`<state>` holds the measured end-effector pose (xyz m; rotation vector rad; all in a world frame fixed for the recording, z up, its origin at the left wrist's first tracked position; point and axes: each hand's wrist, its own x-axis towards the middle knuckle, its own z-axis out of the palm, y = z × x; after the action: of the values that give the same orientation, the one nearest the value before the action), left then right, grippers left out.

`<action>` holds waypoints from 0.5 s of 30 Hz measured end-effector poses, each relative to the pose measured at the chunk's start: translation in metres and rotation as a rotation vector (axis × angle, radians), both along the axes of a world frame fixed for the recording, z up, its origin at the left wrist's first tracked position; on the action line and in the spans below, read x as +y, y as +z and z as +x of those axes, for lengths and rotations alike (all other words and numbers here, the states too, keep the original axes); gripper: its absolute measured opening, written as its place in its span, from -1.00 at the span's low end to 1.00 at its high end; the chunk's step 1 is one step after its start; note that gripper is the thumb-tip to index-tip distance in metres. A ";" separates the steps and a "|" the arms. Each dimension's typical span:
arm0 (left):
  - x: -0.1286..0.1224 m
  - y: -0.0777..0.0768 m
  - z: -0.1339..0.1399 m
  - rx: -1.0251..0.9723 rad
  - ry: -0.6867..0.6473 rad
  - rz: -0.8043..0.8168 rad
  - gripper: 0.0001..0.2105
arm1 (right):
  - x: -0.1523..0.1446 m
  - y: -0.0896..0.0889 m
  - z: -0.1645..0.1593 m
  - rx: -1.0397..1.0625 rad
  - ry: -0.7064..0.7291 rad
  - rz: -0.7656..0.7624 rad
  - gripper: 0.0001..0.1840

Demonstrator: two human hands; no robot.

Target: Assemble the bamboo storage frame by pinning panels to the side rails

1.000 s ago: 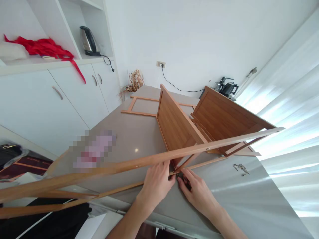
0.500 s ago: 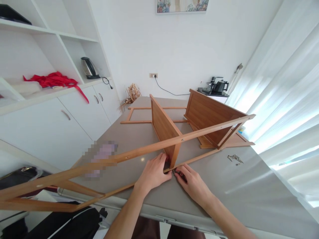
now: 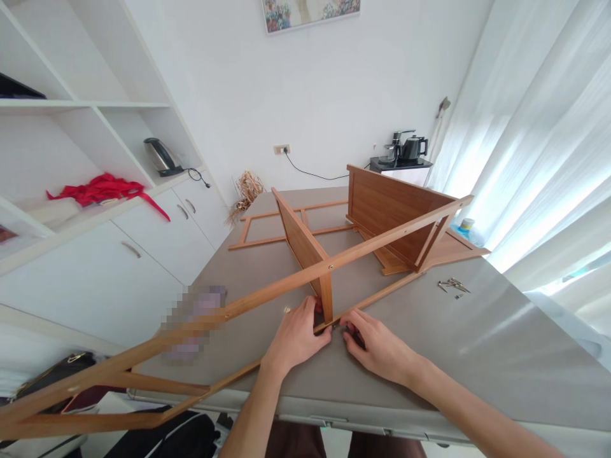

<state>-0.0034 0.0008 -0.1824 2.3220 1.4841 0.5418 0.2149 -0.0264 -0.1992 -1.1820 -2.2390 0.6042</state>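
Pressure at the joint is best kept steady, the wooden frame (image 3: pixel 267 289) being braced so the upright panel (image 3: pixel 305 245) stays square on the counter (image 3: pixel 477 343). The left hand (image 3: pixel 296 337) is laid against the panel's foot, fingers pressed together. The right hand (image 3: pixel 377 346) is curled just beside the lower rail, pinching something small and dark; what cannot be told.

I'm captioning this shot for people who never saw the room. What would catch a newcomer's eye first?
Probably the long wooden frame slanting across the grey table, running off its near left corner. Next, the left hand and right hand meeting at the foot of an upright wooden panel, where it joins the frame's lower rail. To the right lie loose screws.
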 end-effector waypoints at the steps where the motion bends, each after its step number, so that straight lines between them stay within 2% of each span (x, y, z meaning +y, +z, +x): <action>1: 0.000 0.000 0.000 0.000 -0.002 -0.005 -0.74 | 0.002 0.006 0.004 -0.006 0.038 -0.009 -0.80; 4: 0.000 0.003 0.001 -0.008 -0.005 -0.024 -0.73 | 0.014 0.024 0.015 -0.054 0.134 -0.020 -0.78; 7: -0.001 0.005 0.003 -0.017 0.003 -0.037 -0.73 | 0.030 0.035 0.020 -0.014 0.163 -0.055 -0.80; 11: -0.001 0.009 0.004 -0.015 0.018 -0.042 -0.75 | 0.044 0.028 0.025 0.121 0.081 -0.090 -0.82; 15: 0.000 0.009 0.005 0.004 0.035 -0.059 -0.74 | 0.041 0.015 0.027 0.028 0.106 0.020 -0.73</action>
<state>0.0018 0.0004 -0.1737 2.2572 1.5248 0.4960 0.2422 0.0141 -0.1837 -1.0439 -2.2897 0.6348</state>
